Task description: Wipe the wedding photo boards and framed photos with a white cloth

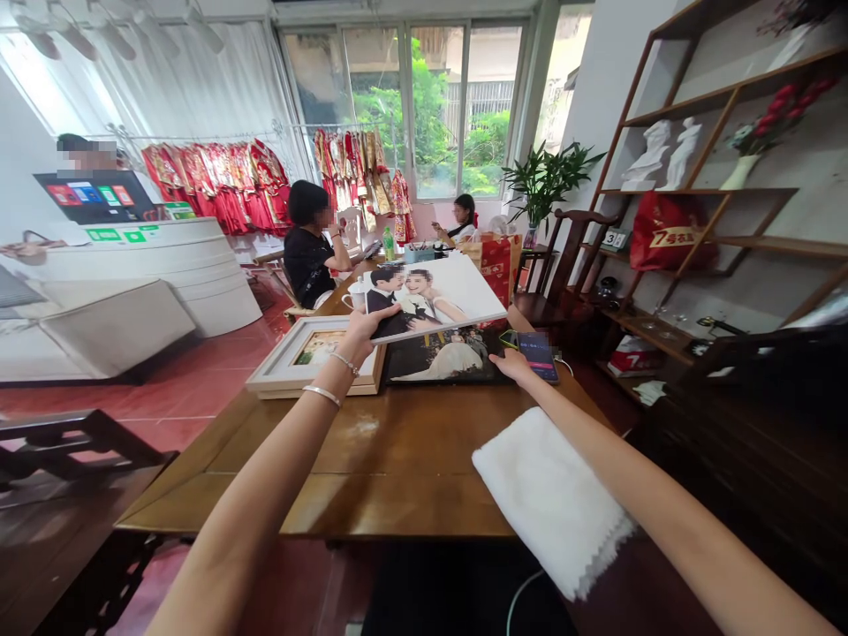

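Note:
My left hand [376, 329] is closed on the near left corner of a white-edged wedding photo panel [473, 291], held tilted above the table. Beneath it lies a dark wedding photo panel [424, 364], partly covered by the raised one. At the dark panel's right edge is my right hand [513, 365], closed, its thumb over the rim and its other fingers mostly hidden. Close beside that hand, a phone [538, 355] with a lit screen rests on the table. A white fluffy cloth [553, 499] lies at the table's near edge, below my right forearm.
Pale picture frames [268, 378] are stacked left on the wooden table [371, 450]. A white cup [356, 296] and red paper bag [498, 265] stand behind. A person in black [308, 247] sits at the far left side; another person [460, 221] sits farther back. Shelves [722, 190] line the right.

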{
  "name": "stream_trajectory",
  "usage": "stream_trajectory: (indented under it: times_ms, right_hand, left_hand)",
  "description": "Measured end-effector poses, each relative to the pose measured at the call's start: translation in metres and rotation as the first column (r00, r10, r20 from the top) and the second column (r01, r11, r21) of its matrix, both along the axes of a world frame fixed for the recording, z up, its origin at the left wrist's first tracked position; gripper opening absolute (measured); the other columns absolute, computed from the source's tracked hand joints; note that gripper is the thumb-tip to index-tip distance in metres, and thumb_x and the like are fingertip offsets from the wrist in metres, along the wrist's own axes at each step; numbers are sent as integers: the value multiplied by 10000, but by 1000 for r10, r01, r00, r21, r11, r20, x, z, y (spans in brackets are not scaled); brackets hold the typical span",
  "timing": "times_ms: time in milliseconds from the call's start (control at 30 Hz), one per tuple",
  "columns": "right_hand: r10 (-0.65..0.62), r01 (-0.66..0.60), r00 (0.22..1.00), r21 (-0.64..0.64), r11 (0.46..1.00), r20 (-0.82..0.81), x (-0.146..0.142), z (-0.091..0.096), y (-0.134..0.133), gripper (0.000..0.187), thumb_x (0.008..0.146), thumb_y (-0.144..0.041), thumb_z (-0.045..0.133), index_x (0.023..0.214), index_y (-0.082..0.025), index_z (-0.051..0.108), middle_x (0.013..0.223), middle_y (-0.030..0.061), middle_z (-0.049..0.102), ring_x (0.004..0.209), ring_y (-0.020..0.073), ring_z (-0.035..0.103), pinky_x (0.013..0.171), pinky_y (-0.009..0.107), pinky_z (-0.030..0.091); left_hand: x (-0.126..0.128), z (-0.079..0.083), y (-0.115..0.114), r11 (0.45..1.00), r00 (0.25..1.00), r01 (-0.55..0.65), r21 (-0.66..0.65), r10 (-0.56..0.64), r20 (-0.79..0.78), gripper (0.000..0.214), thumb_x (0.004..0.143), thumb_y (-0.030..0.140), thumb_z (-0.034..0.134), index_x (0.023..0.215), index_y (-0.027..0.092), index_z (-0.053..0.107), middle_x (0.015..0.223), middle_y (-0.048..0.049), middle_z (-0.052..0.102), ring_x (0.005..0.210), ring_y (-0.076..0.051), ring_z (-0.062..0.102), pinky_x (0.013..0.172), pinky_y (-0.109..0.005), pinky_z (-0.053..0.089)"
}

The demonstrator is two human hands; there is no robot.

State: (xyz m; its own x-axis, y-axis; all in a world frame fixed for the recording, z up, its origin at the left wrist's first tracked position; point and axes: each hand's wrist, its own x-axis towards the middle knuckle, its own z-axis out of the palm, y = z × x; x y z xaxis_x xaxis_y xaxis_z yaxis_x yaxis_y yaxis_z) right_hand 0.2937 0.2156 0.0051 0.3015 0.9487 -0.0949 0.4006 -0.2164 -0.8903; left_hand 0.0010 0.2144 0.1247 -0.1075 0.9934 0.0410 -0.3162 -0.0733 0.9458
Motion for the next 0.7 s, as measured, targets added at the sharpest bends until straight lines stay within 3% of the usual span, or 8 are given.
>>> stream_trajectory:
  times_ms: [200, 433, 700]
  right_hand:
    - [73, -70, 996, 68, 995, -45, 3, 15, -3, 313, 913, -331, 556, 1183, -172, 547, 1195, 87, 567, 991, 218, 591, 826, 421, 514]
    - [182, -143, 946, 158, 977, -268, 15, 43, -12, 325, 912, -335, 558, 1190, -168, 540, 1185, 83, 571, 982, 217, 596, 817, 423, 518]
    - [198, -160, 923, 138, 977, -331, 11, 24, -22, 320, 910, -333, 561, 1184, -168, 545, 1188, 82, 570, 988, 221, 593, 821, 423, 516]
  left_hand:
    - [6, -12, 0, 994, 998, 49, -102, -54, -44, 315, 452, 124, 862, 651, 135, 618, 614, -44, 704, 525, -175, 667, 581, -311, 583]
    - [24, -37, 1, 979, 982, 69, -191, -100, -157, 326, 430, 186, 880, 647, 137, 641, 590, -60, 702, 529, -206, 673, 570, -345, 570]
    - [34, -54, 11, 985, 901, 55, -165, -120, -417, 308, 465, 244, 887, 640, 134, 658, 649, -55, 706, 615, -205, 674, 630, -325, 539]
